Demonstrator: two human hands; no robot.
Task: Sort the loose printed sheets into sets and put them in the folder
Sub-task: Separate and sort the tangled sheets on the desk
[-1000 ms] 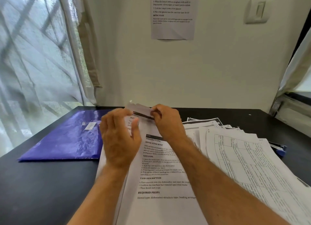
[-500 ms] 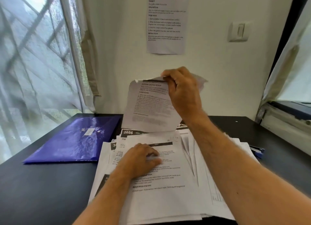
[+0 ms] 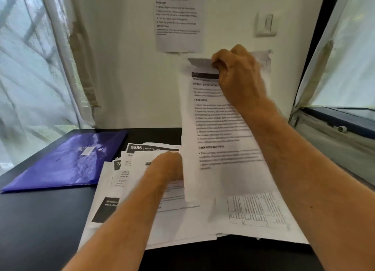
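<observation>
My right hand [image 3: 239, 76] is raised in front of the wall and grips the top edge of a printed sheet [image 3: 219, 133], which hangs down over the pile. A fanned pile of loose printed sheets [image 3: 125, 189] lies on the black desk [image 3: 40, 226]. My left hand [image 3: 168, 167] rests flat on that pile; its fingers are partly hidden behind the hanging sheet. A shiny blue folder [image 3: 67, 161] lies shut on the desk, left of the pile. A sheet with a table [image 3: 255, 210] lies at the pile's right side.
A printed page [image 3: 178, 19] is taped to the wall above the desk, with a light switch [image 3: 266, 25] to its right. Curtained windows flank the desk on the left [image 3: 30, 68] and right [image 3: 345, 68].
My right hand has lifted a sheet off the pile and carried it up and to the right. My left hand let go of that sheet and dropped flat onto the pile.
</observation>
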